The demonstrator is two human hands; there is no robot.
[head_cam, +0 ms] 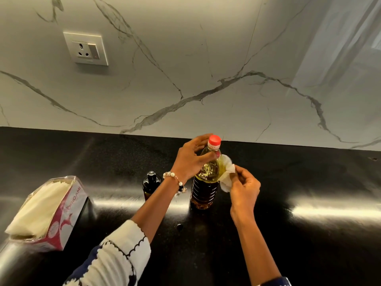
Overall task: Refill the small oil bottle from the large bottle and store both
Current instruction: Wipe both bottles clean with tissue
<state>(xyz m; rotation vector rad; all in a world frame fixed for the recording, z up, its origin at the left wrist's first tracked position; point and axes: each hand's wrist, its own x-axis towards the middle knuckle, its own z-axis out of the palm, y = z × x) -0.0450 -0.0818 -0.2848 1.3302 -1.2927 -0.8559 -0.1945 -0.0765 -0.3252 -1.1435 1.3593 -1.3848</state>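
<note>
The black counter point(309, 182) runs along the foot of a marbled wall point(206, 69) that carries a socket point(86, 48). Near the counter's left edge lies an opened pack of paper napkins point(44, 211).

Toward the back edge, about the middle of the counter's width, the large bottle point(206, 178) stands upright with its red cap point(214, 140) on and oil showing inside. Just to its left, apart from it, stands the small bottle point(151, 183), dark, also upright and with its top on.

The left hand point(191, 159) grips the large bottle's shoulder, thumb across the front, fingers curled round behind the neck. The right hand point(244, 187) pinches a crumpled white napkin point(226, 174) and presses it against the right side of the bottle.

With both bottles capped and the napkin on the big one's side, the pouring looks finished and this is most likely a wipe-down of drips. How full the small bottle is cannot be told through its dark glass. What is left, as far as can be judged: finish wiping, drop the napkin, and put both bottles away. No cupboard or shelf for them shows here.
</note>
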